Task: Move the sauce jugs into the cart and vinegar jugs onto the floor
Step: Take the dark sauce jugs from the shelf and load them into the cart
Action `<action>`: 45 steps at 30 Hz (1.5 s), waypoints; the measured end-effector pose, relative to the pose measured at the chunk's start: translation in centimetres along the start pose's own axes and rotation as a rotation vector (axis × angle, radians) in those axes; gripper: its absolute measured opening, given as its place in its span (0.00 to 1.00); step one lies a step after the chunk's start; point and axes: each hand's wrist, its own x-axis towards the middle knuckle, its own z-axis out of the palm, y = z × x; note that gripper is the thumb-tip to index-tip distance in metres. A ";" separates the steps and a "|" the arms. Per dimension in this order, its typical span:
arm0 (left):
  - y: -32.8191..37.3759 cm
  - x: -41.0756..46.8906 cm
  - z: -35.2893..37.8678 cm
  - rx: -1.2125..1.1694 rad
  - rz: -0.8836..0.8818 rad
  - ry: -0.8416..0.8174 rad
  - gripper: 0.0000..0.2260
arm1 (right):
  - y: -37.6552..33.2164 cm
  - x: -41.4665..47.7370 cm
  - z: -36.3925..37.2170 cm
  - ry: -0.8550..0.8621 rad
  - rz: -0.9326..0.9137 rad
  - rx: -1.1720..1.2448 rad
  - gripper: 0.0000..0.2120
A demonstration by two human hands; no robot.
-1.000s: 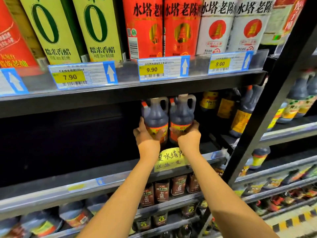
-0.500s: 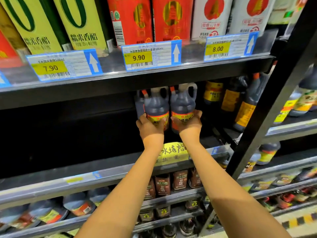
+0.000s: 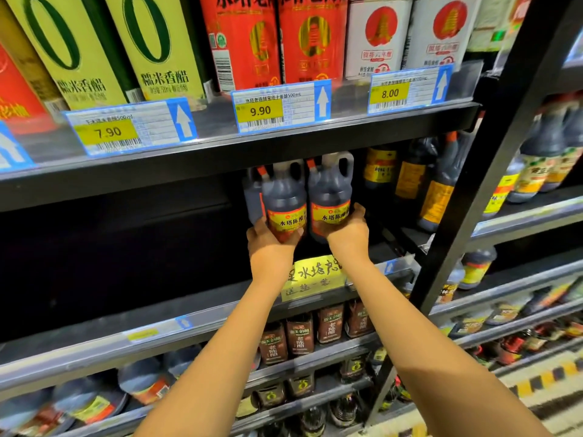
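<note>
Two dark vinegar jugs with yellow and red labels stand upright side by side on the middle shelf. My left hand [image 3: 270, 244] grips the base of the left jug [image 3: 285, 197]. My right hand [image 3: 347, 230] grips the base of the right jug [image 3: 331, 190]. Both jugs have looped handles and orange spouts at the top, just under the shelf above. A third jug [image 3: 251, 197] stands partly hidden behind the left one.
Tall dark bottles [image 3: 437, 197] stand to the right on the same shelf. The shelf's left part [image 3: 110, 263] is dark. Boxed cartons [image 3: 246, 42] fill the shelf above, and small bottles [image 3: 299, 334] the shelves below. A black upright post [image 3: 479, 184] stands at the right.
Both hands have slid down from the jugs' middles to their bases, uncovering the labels. The jugs sit a little closer to the shelf's front.
</note>
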 end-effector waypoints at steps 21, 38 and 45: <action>-4.0 6.0 0.3 -0.320 -0.091 -0.298 0.63 | -0.5 1.6 -0.7 -0.232 0.127 -0.025 0.33; -4.1 6.1 0.2 -0.407 -0.013 -0.431 0.47 | -0.6 3.3 -0.9 -0.161 0.108 -0.146 0.38; -4.1 5.9 0.0 -0.392 -0.013 -0.454 0.40 | -0.5 3.5 -1.7 -0.245 0.102 -0.102 0.37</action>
